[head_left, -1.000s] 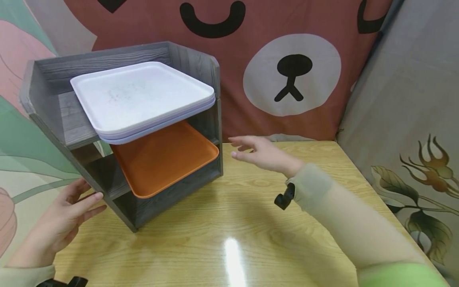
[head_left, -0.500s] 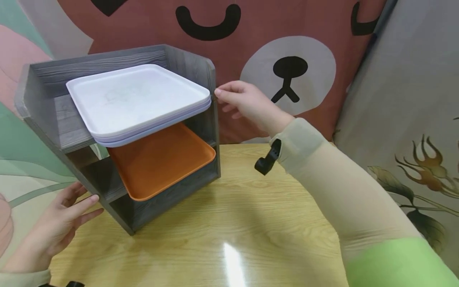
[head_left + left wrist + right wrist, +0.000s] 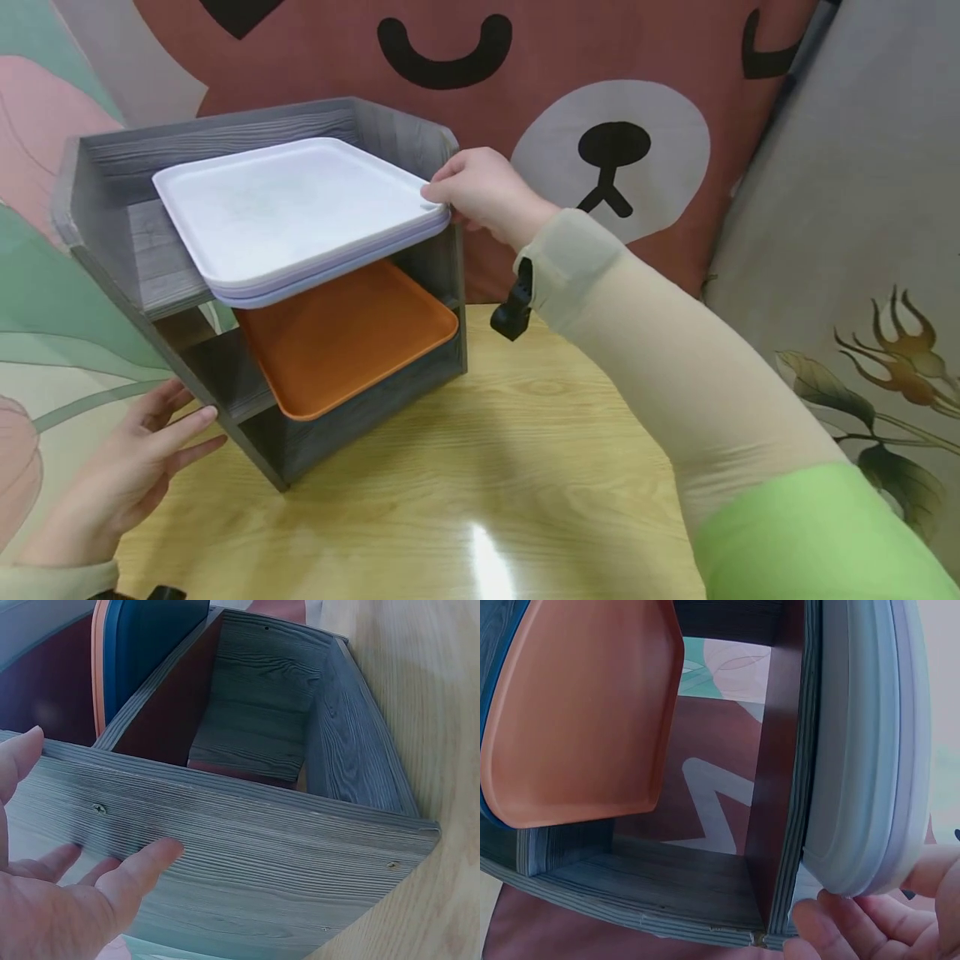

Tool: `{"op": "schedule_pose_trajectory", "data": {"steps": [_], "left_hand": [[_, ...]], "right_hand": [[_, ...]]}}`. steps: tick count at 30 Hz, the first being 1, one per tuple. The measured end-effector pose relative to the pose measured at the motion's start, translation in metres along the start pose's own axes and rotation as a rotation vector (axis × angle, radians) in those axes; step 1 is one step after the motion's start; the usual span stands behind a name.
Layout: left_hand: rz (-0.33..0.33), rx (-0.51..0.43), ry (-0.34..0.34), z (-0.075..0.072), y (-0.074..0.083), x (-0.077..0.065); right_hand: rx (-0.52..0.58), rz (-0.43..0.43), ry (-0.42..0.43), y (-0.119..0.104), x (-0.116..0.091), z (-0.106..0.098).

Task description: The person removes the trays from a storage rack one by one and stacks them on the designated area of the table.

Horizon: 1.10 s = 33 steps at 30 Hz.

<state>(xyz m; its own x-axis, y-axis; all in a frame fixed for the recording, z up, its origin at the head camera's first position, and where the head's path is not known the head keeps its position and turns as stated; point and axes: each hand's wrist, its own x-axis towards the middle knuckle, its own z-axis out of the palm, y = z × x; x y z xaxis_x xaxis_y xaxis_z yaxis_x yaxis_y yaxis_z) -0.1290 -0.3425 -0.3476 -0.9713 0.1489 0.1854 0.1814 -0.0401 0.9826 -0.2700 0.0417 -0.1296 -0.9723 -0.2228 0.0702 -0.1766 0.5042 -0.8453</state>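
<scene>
My right hand (image 3: 491, 190) pinches the near right corner of a stack of trays, thumb on top and fingers below. The top tray (image 3: 300, 208) is white, with lilac and pale blue rims under it. The stack lies on the top level of a grey wooden shelf (image 3: 225, 132) and juts out past its front. In the right wrist view, the fingers (image 3: 832, 922) curl under the stack's corner. My left hand (image 3: 123, 467) is at the shelf's left side panel (image 3: 247, 847), fingers spread and fingertips against its outer face.
An orange tray (image 3: 352, 337) sticks out from the middle level, with a blue tray (image 3: 154, 664) beneath it. The shelf stands on a wood-grain table (image 3: 405, 500). Behind hangs a cloth with a bear face (image 3: 547, 242); a grey curtain (image 3: 817, 208) is at the right.
My right hand has come up and left from beside the shelf to the tray stack's corner and taken hold of it. The left hand stays at the side panel.
</scene>
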Motion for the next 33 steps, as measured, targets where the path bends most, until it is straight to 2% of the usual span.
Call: {"op": "schedule_pose_trajectory", "data": {"steps": [6,13,19,25,30,33], "left_hand": [[-0.062,0.055,0.02,0.01,0.004,0.009],[-0.091,0.042,0.051,0.014,0.009,0.017],[-0.074,0.033,0.063,0.019,0.011,0.02],[-0.019,0.0,0.053,0.023,0.01,0.021],[-0.01,-0.007,0.064,0.024,0.011,0.019],[-0.012,0.0,0.066,0.025,0.012,0.018]], "right_hand": [[-0.028,0.064,0.053,0.006,0.001,-0.006],[-0.033,0.101,0.096,0.007,0.003,-0.01],[-0.085,0.095,0.181,0.007,0.006,-0.008],[-0.153,0.071,0.252,0.007,0.005,-0.008],[-0.126,0.076,0.27,0.004,0.003,-0.009],[-0.068,0.081,0.266,0.003,0.0,-0.01]]}}
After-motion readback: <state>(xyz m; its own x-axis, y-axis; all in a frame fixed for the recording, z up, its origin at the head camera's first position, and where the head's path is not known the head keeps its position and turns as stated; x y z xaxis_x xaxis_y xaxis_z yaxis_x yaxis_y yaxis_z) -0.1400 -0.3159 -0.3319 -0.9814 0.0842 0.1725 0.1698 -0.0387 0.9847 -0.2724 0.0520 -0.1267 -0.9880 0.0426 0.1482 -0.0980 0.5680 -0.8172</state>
